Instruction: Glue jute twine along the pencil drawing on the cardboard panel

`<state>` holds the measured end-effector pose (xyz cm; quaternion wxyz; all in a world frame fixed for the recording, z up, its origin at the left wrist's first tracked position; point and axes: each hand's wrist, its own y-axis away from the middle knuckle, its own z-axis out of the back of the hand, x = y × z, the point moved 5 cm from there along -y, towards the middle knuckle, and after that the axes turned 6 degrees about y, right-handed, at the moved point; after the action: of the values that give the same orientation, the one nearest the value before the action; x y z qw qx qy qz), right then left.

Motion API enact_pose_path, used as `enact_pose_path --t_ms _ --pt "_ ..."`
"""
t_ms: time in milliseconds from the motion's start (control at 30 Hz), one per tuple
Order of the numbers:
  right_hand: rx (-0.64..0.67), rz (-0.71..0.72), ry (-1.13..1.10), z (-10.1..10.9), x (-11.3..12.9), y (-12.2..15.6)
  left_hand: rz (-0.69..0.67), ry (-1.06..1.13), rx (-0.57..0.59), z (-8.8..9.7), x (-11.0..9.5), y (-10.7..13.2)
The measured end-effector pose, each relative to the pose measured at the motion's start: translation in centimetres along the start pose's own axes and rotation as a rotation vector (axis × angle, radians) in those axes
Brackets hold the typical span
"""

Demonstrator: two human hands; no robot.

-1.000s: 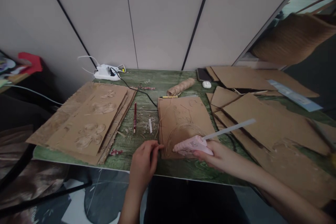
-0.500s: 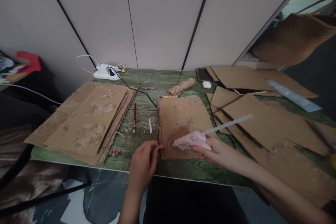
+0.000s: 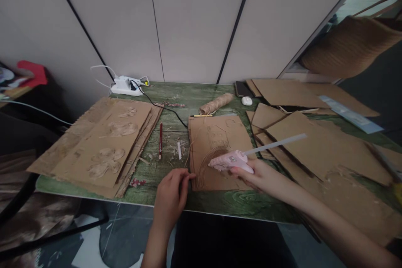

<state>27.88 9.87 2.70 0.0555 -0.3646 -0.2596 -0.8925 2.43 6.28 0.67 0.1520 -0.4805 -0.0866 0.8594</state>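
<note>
My right hand (image 3: 251,172) is wrapped round a pink hot glue gun (image 3: 230,161), with a clear glue stick (image 3: 276,144) poking out of its back. The nozzle points left, over rows of twine (image 3: 202,167) laid in an arch on a cardboard sheet (image 3: 234,182). At the sheet's left edge, my left hand (image 3: 174,186) pinches with thumb and forefinger at the loose twine strand (image 3: 190,150), which trails down from a twine roll (image 3: 216,104). The exact point of that pinch is hard to see. Pencilled outlines (image 3: 218,134) show higher on the sheet.
Left lies a cardboard stack (image 3: 84,167) with twine shapes (image 3: 106,161). A red pencil (image 3: 161,140) and scraps lie between. Behind are a power strip (image 3: 125,86) with a black cord, a phone (image 3: 243,89) and a white earbud case (image 3: 246,101). Cardboard pieces (image 3: 301,138) cover the right side.
My right hand has moved the glue gun slightly up and to the right, showing more of the twine rows. My left hand has stayed at the sheet's edge.
</note>
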Motion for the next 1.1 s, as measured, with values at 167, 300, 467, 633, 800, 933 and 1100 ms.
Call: enact_pose_path --t_ms 167,300,467,633,800,933,1100 --pt "-0.004 0.054 -0.03 0.3 0.6 -0.1 0.012 -0.003 0.0 0.0 0.1 0.0" --pt "-0.028 0.078 -0.008 0.3 0.7 -0.2 0.002 0.004 0.0 0.1 0.0 -0.1" --pt "-0.143 0.085 0.126 0.9 0.4 -0.2 -0.014 -0.013 -0.015 0.2 -0.1 -0.1" --pt "-0.227 0.077 0.202 1.6 0.1 -0.2 -0.002 -0.016 -0.01 0.1 -0.1 0.0" --pt "-0.278 0.081 0.238 2.1 -0.4 -0.1 -0.001 -0.013 -0.011 0.1 -0.1 -0.1" --pt "-0.27 0.079 0.23 2.6 -0.2 0.1 -0.002 -0.009 -0.005 0.1 0.0 -0.2" --pt "-0.259 0.053 0.238 3.0 0.3 0.2 0.003 -0.018 -0.006 0.0 0.1 -0.1"
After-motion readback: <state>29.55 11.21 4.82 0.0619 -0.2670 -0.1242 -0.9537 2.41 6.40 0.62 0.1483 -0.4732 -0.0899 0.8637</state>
